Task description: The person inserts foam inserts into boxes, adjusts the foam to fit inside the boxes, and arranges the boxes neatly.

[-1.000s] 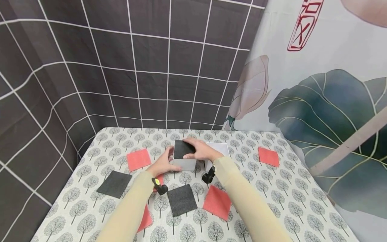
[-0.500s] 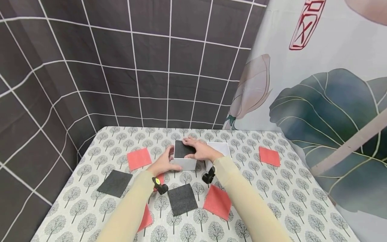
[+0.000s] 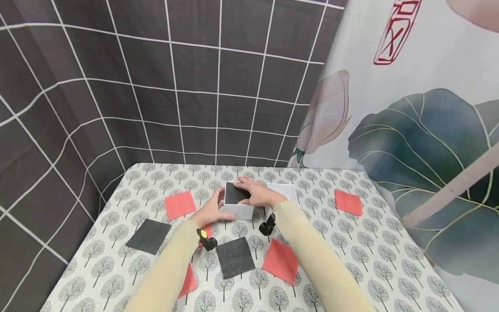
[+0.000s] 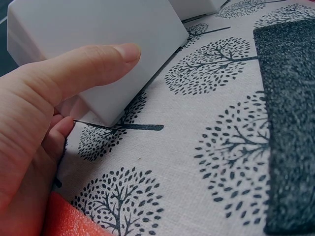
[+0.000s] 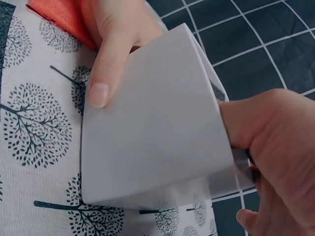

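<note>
My left hand [image 3: 209, 211] grips a white box [image 3: 239, 212], its thumb [image 4: 106, 64] lying across the front wall and its other fingers at the left side. Inside the open top of the box, just below the rim, lies a black felt square [image 3: 234, 195]. My right hand [image 3: 259, 193] reaches over the right wall, fingers spread on the black square and thumb [image 5: 236, 120] dipping inside the rim. Part of that square is hidden beneath this hand. A second white box [image 3: 283, 190] stands directly to the right, partly covered by the right wrist.
Red felt squares [image 3: 180, 205] and black felt squares [image 3: 235, 257] lie scattered on the tree-patterned cloth [image 3: 331, 260]. One red square [image 3: 348, 202] is far right, another red square [image 3: 280, 261] near the right forearm. A dark gridded curtain [image 3: 195, 108] hangs behind the table.
The black felt square has sunk slightly, so more of the box's white rim shows. My right fingers have shifted a little with it; the left hand holds still.
</note>
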The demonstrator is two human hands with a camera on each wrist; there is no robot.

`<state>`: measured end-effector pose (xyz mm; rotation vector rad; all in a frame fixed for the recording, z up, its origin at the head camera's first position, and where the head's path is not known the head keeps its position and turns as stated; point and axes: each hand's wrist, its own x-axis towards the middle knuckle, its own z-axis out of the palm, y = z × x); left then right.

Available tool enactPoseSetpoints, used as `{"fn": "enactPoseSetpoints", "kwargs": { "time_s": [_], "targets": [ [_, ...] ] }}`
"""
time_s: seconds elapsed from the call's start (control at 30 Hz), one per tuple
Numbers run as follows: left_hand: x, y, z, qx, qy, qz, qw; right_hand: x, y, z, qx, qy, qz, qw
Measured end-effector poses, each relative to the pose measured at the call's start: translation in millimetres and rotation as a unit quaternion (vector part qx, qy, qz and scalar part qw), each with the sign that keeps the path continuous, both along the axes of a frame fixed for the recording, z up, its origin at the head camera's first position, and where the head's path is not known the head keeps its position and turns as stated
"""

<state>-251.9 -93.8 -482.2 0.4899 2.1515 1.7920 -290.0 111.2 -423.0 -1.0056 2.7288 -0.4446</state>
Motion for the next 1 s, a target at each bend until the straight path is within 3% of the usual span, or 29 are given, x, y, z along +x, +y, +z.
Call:
{"fn": "enactPoseSetpoints", "kwargs": {
  "time_s": [0.17,0.37,0.57,1.0],
  "targets": [
    [0.9,0.3,-0.8,0.007,-0.001,0.004,1.0,5.0,-4.3,8.1,0.022,0.043,-0.008,0.999],
    [-1.0,0.8,-6.5,0.006,0.003,0.007,1.0,11.8,-13.6,14.3,-0.006,0.1,0.0,0.995],
    [-12.6,3.1,-30.3,-0.008,0.024,0.033,0.9991,12.4,-21.1,8.4,-0.002,0.083,0.017,0.996],
    [-14.5,2.5,-26.7,0.004,0.014,0.025,0.9996,12.5,-28.4,11.8,0.011,0.078,0.018,0.997]
  ]
}}
